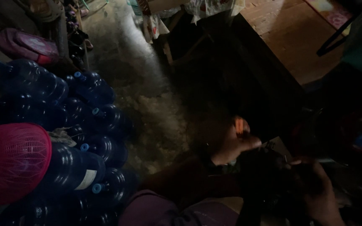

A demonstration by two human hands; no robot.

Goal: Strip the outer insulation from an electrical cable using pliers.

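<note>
Barely lit, the left hand (231, 146) had its grip closed, fingers curled round a small orange thing (240, 124) that stood up out of the fist. Only the upper end of that piece showed, so its long axis ran roughly upright, tilted a little away from the person; what kind of thing it was could not be told in the gloom. Just to the right of that grip and lower lay a dark bundle (269, 167), touching or nearly touching the heel of the left hand. The right hand (319, 188) rested on the far side of that bundle, nearer the person, and whether its grip was open or closed could not be made out. So the orange piece sat wholly with the left hand, above and to the left of the right one, with the bundle between them. Farther left of both, well apart, a heap of blue water jugs (84, 125) lay on the concrete floor (147, 83), a pink mesh basket (11, 161) at its near edge. Beyond the grip, a wooden platform (290, 33) caught the only bright light.
</note>
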